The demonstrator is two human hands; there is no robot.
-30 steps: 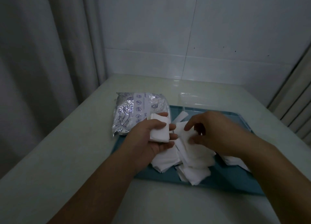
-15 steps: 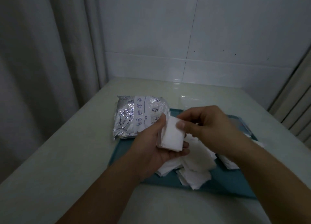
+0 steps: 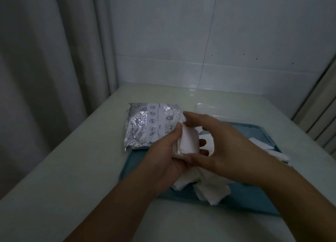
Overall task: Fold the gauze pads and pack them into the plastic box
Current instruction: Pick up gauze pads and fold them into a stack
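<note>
Both hands meet above the blue tray (image 3: 138,169): left hand (image 3: 167,156) grips a folded gauze stack (image 3: 187,141), right hand (image 3: 218,147) curls over it, apparently squaring it. Loose gauze pads (image 3: 211,191) lie below; next, the clear plastic box (image 3: 216,111) behind.

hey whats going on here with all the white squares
A person is folding gauze pads over a blue tray. The left hand holds a small stack of folded pads, and the right hand is closing its grip around the stack's top and bottom. More loose gauze pads lie on the tray. A silver foil pouch sits beside it, and the clear plastic box waits behind.
</note>
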